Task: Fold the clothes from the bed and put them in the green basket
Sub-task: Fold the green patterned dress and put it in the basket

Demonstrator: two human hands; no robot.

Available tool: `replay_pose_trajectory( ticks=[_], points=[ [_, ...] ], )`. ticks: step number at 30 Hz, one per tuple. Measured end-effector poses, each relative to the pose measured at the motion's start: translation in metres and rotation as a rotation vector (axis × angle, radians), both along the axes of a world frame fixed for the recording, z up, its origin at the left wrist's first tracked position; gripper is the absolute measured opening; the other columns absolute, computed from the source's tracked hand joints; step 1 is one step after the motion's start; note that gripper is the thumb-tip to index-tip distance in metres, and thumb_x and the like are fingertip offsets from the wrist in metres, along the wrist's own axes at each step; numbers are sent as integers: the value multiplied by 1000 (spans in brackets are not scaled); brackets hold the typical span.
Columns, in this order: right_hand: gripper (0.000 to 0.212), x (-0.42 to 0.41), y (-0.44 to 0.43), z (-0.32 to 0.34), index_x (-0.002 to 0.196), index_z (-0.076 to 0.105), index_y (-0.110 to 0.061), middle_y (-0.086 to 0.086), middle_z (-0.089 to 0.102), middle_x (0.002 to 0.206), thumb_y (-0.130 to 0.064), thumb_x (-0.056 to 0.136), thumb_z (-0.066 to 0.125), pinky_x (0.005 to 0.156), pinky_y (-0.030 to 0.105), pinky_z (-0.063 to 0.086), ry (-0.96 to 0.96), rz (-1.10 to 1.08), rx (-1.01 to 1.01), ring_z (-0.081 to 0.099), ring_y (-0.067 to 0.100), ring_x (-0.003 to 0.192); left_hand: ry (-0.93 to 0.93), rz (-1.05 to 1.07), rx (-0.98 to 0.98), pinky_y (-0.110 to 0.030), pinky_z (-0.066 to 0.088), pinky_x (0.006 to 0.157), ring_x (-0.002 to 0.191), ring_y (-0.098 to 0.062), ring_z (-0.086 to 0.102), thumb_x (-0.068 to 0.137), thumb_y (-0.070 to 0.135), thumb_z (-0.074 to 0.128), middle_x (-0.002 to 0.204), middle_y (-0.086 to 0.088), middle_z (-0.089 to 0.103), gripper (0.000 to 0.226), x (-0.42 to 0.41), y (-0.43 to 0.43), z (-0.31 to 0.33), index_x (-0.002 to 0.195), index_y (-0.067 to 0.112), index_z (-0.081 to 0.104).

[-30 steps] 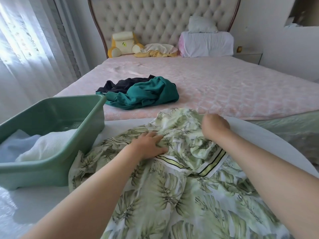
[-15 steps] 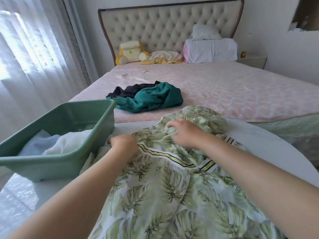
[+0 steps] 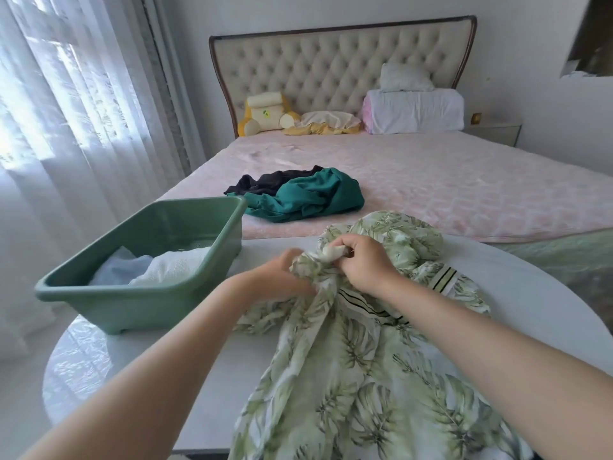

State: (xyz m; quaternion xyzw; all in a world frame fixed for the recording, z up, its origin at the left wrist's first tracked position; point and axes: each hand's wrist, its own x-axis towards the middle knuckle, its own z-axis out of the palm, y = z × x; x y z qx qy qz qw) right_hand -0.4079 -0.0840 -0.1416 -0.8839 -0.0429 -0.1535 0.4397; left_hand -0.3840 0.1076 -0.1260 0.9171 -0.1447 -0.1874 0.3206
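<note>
A leaf-print garment (image 3: pixel 358 370) in pale green and white lies across the round white table (image 3: pixel 185 370). My right hand (image 3: pixel 365 263) pinches a bunched fold of it near its top. My left hand (image 3: pixel 282 277) grips the same fabric just to the left, the fingers partly hidden in the cloth. The green basket (image 3: pixel 139 293) stands on the table's left side with a white and a light blue folded cloth inside. On the pink bed (image 3: pixel 464 194) behind lie a teal garment (image 3: pixel 308 197) and a black garment (image 3: pixel 268 180) in one heap.
The table's far edge meets the foot of the bed. Pillows (image 3: pixel 414 107) and a yellow plush toy (image 3: pixel 265 114) sit by the tufted headboard. Sheer curtains (image 3: pixel 66 127) hang on the left. A nightstand (image 3: pixel 494 131) stands at the bed's right.
Both hands drew together and lifted a bunch of the leaf-print fabric; earlier they lay apart on it. The view has tilted up and back from the table.
</note>
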Motion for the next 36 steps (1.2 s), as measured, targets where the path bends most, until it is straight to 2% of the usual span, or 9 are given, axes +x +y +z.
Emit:
replay_pose_trajectory(
  ticks=[3, 8, 11, 16, 22, 25, 29, 33, 36],
  points=[
    [28, -5, -20, 7, 95, 71, -20, -2, 65, 104, -1, 92, 51, 66, 19, 41, 19, -59, -211, 61, 14, 89, -216, -107, 423, -32, 50, 86, 108, -23, 61, 92, 22, 59, 131, 0, 60, 53, -5, -2, -9, 143, 25, 45],
    [85, -21, -41, 9, 157, 20, -33, -7, 16, 160, -12, 86, 63, 101, 30, 39, 259, 180, -463, 29, 22, 144, -356, 24, 70, -37, 60, 71, 79, -19, 68, 93, 5, 50, 95, 1, 71, 31, -1, -39, 5, 103, 28, 67],
    [111, -30, -45, 2, 156, -3, -45, -12, 15, 160, -31, 83, 78, 112, 34, 34, 238, 272, -358, 29, 12, 140, -265, -93, -99, -39, 61, 75, 85, -23, 70, 89, 7, 58, 98, -3, 72, 23, -10, -71, 17, 105, 22, 68],
    [69, -30, -73, -5, 138, 39, -46, -6, 65, 110, 1, 91, 57, 74, 33, 55, 26, 91, -329, 65, 13, 89, -200, -142, -270, -28, 55, 60, 70, -13, 66, 90, 16, 59, 99, 6, 73, 25, -21, -90, 16, 110, 25, 70],
    [32, -39, -122, 5, 67, 66, -10, -2, 56, 87, 16, 83, 55, 71, 25, 45, -153, 29, -478, 55, 3, 78, -299, -79, -221, -34, 58, 79, 91, -12, 63, 84, 21, 72, 118, 5, 63, 53, -14, -82, 5, 131, 32, 50],
    [31, -41, -142, 5, 77, 63, -13, 1, 52, 93, 15, 85, 51, 66, 34, 47, -18, -103, -712, 54, 19, 77, -361, -146, 22, -27, 53, 81, 106, -17, 58, 84, 16, 71, 128, 4, 51, 68, -9, -83, -5, 143, 26, 38],
    [29, -41, -141, 1, 109, 52, -19, 1, 50, 119, -1, 87, 53, 84, 36, 50, 66, -82, -680, 54, 21, 104, -406, -66, 116, -34, 57, 77, 88, -20, 64, 85, 12, 65, 99, -1, 68, 24, -3, -92, -18, 108, 18, 66],
    [86, -46, -111, -1, 148, 22, -31, 1, 35, 153, -42, 82, 77, 111, 36, 35, 134, 122, -351, 37, 19, 139, -317, -13, -137, -30, 52, 67, 76, -17, 63, 80, 19, 76, 78, 1, 67, 11, -10, -112, -10, 80, 20, 65],
    [91, -45, -91, -1, 147, 20, -42, 0, 58, 130, -36, 81, 82, 98, 37, 49, 49, 84, -133, 60, 18, 115, -68, -61, -508, -29, 52, 63, 72, -16, 65, 83, 10, 67, 79, -3, 70, 11, -20, -122, 0, 92, 14, 72]
  ],
)
